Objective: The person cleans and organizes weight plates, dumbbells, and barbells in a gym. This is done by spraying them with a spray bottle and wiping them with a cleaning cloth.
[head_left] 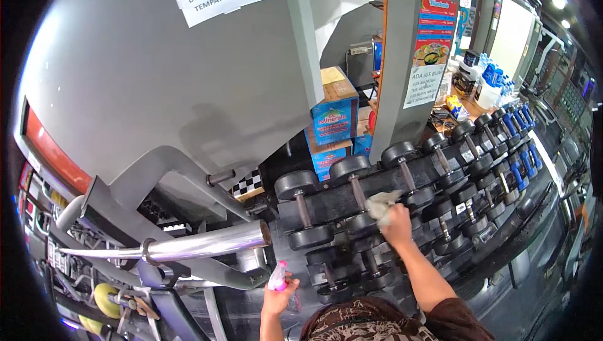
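My left hand (pixel 277 297) is wrapped round a small spray bottle (pixel 277 277) with a pink top, held upright low in the view. My right hand (pixel 397 227) grips a crumpled light-grey cloth (pixel 380 206). This cloth is at a black dumbbell (pixel 355 185) on the upper tier of a dumbbell rack (pixel 383 183), over the handle's near end and the near head. To the left of it lies another black dumbbell (pixel 303 209), and on its right a third dumbbell (pixel 407 174) rests on the same tier.
A thick chrome barbell end (pixel 213 242) juts in from the left on a grey bench frame (pixel 157 165). Blue dumbbells (pixel 520 174) sit at the rack's far right. Behind the rack stand stacked cartons (pixel 334 118), a grey pillar (pixel 402 58) and a counter with bottles (pixel 493 86).
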`<state>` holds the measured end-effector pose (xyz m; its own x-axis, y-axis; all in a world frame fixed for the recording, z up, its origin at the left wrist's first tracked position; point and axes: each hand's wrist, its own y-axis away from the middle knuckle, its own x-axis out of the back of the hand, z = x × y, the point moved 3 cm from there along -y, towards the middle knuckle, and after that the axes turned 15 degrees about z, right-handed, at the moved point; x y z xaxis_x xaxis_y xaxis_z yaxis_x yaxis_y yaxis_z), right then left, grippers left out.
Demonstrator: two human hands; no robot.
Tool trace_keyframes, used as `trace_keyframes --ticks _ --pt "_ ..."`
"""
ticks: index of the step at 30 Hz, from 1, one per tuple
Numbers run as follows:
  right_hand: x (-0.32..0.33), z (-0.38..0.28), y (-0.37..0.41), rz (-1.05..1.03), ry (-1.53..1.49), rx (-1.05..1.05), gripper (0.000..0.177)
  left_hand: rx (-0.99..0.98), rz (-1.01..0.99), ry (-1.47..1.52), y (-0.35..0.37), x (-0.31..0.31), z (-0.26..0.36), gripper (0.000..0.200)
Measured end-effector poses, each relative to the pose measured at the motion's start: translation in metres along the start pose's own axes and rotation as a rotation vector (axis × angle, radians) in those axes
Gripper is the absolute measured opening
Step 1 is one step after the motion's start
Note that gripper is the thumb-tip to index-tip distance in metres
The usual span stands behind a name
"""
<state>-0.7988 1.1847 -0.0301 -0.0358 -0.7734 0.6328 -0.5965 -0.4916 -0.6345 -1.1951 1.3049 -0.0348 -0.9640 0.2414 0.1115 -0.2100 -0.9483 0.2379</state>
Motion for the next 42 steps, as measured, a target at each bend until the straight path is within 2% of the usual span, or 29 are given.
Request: trace_keyframes --ticks 1,3,5,6,7,8,9,10,12,15,16,18,20,21,22,24,27,30,31,32,33,34,37,39,42 --pt "-0.019 0.036 0.008 0.001 -0.127 -0.164 0.027 0.001 0.012 0.013 0.001 0.005 0.0 0.032" --pt "-0.032 0.053 0.018 0.051 -0.242 -0.306 0.03 0.021 0.071 0.013 0.005 0.019 -0.013 0.032" --pt "-0.032 0.024 0.015 0.147 -0.218 -0.239 0.035 0.042 0.101 0.058 0.008 0.02 -0.016 0.032" --pt "-0.029 -0.002 0.016 0.138 0.018 -0.123 0.042 0.05 0.086 0.083 0.01 0.019 -0.02 0.032" --pt "-0.025 -0.025 0.015 0.063 0.04 -0.076 0.047 0.056 0.07 0.107 0.011 0.018 -0.025 0.032" --pt "-0.03 -0.037 0.023 -0.002 0.054 0.039 0.046 0.059 0.055 0.131 0.01 0.016 -0.026 0.033" --pt "-0.031 -0.056 0.024 -0.177 0.116 0.093 0.044 0.046 0.054 0.13 0.012 0.01 -0.02 0.032" --pt "-0.037 -0.066 0.03 -0.264 0.131 0.261 0.035 0.043 0.039 0.095 0.01 0.004 -0.017 0.032" --pt "-0.033 -0.079 0.032 -0.214 0.162 0.416 0.028 0.034 0.021 0.034 0.007 -0.007 -0.012 0.032" --pt "-0.019 -0.055 0.015 -0.323 0.131 0.439 0.029 0.032 -0.029 0.007 0.002 -0.012 -0.003 0.032" --pt "-0.011 -0.042 0.007 -0.27 0.08 0.4 0.028 0.019 -0.037 0.002 0.004 -0.012 0.002 0.032" --pt "-0.008 -0.007 0.003 -0.048 -0.046 0.092 0.029 -0.003 -0.017 0.044 0.009 -0.007 0.01 0.032" --pt "-0.016 0.037 0.003 0.054 -0.201 -0.032 0.03 -0.005 0.002 0.06 0.012 0.0 0.012 0.031" --pt "-0.032 0.071 0.023 -0.037 -0.131 -0.348 0.031 0.002 0.011 0.061 0.014 0.003 0.01 0.031" --pt "-0.025 0.071 0.017 -0.117 -0.226 -0.424 0.032 0.01 0.017 0.059 0.016 0.007 0.007 0.031" --pt "-0.02 0.075 0.013 -0.099 -0.126 -0.564 0.034 0.038 0.023 0.05 0.018 0.007 -0.001 0.03" --pt "-0.007 0.065 -0.004 -0.008 -0.613 -1.066 0.038 -0.001 -0.028 0.024 0.027 -0.001 0.008 0.029" --pt "-0.009 0.069 -0.01 0.036 -1.059 -1.32 0.04 -0.036 -0.114 -0.041 0.028 -0.03 0.047 0.03" --pt "-0.014 0.078 -0.008 0.027 -1.02 -1.334 0.04 -0.027 -0.153 -0.033 0.026 -0.045 0.072 0.032" --pt "-0.014 0.077 -0.01 0.023 -1.115 -1.403 0.039 -0.018 -0.191 -0.023 0.025 -0.056 0.085 0.034" --pt "-0.01 0.074 -0.012 0.015 -1.207 -1.476 0.038 -0.13 -0.194 -0.079 0.011 -0.065 0.073 0.032" --pt "-0.009 0.072 -0.014 0.008 -1.299 -1.547 0.037 -0.123 -0.2 -0.127 0.007 -0.077 0.086 0.03" --pt "-0.009 0.069 -0.022 -0.042 -1.368 -1.485 0.038 -0.126 -0.223 -0.212 -0.019 -0.12 0.124 0.028" --pt "-0.012 0.077 -0.025 -0.07 -1.37 -1.488 0.039 -0.172 -0.242 -0.186 -0.044 -0.148 0.126 0.032" --pt "-0.009 0.078 -0.035 -0.082 -1.353 -1.487 0.038 -0.113 -0.232 -0.28 -0.071 -0.182 0.129 0.031"
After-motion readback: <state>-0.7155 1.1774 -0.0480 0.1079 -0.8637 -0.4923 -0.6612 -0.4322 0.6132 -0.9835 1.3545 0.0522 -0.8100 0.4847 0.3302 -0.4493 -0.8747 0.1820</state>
